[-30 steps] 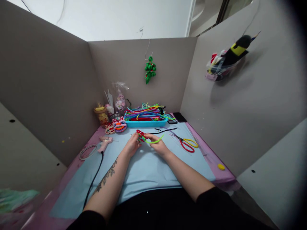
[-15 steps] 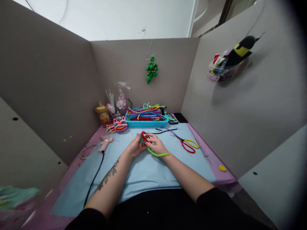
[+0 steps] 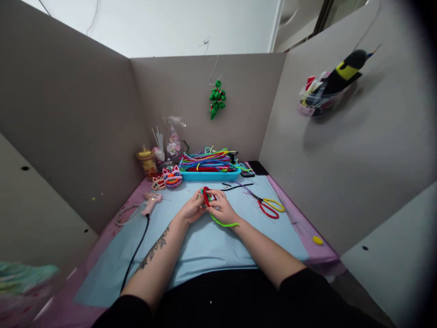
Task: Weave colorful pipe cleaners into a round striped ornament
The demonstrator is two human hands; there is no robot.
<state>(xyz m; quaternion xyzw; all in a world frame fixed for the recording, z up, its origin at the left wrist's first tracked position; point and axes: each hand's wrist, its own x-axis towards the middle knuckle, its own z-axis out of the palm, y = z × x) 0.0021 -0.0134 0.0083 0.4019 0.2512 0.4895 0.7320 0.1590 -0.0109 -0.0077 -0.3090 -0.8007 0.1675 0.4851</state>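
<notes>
Head view: looks down past both forearms onto the table [image 3: 211, 248], its blue cover under the hands.
Left hand: fingers curled in, thumb toward the middle, gripping the near-left edge of the red-and-green piece [image 3: 206, 197] at [image 3: 194, 210].
Right hand: fingers bent and closed on the right side of the same piece, the hand itself [image 3: 224, 211] just beside the left one.
Reason for the grip: probably one hand steadies the piece while the other works its strands; it is small enough to need fingertips from both sides.
Green strand: its loose end [image 3: 223, 224] hangs below the right hand and runs toward the wrist, apparently left free of the fingers.
Scissors: lie to the right of the right hand [image 3: 261, 200], handles turned toward the person, perhaps for easy reach.
Glue gun: rests left of the left hand [image 3: 152, 203], clear of the fingers.
Tray: beyond both hands [image 3: 210, 176], heaped with coloured strands [image 3: 208, 162].
Red-and-green piece: fuzzy-looking, a bright red band uppermost with green beside it; the fingers hide its full shape.
</notes>
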